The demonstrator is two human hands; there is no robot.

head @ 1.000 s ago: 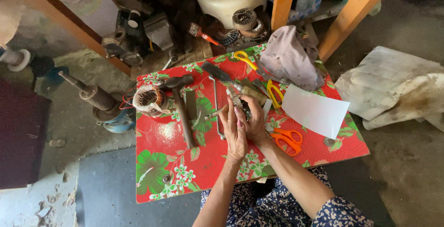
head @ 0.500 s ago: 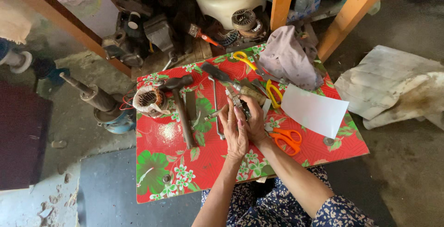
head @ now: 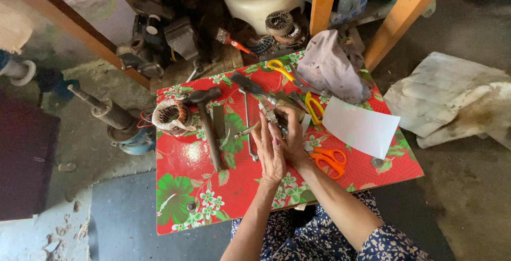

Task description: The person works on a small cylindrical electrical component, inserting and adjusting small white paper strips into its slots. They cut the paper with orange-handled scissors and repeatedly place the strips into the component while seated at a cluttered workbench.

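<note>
Working hands: left hand (head: 270,152) and right hand (head: 291,136) clasped a small metal part (head: 272,114), fingers closed around it.
Hammer (head: 208,128): lay left of that part.
Orange scissors (head: 329,160): lay right of it.

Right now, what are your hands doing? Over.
Left hand and right hand pressed together, grip shut on a small metal part. Red flowered table underneath. Hammer to the left, orange scissors close right.

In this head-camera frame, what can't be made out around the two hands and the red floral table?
- Small grey metal part between the hands: mostly covered by the left hand and right hand; its kind is unclear.
- Grip of either hand: fingers overlap, so I cannot tell.
- Orange-handled scissors: blades hidden under the right hand.
- Red floral table: near edge hidden by the forearms.
</note>
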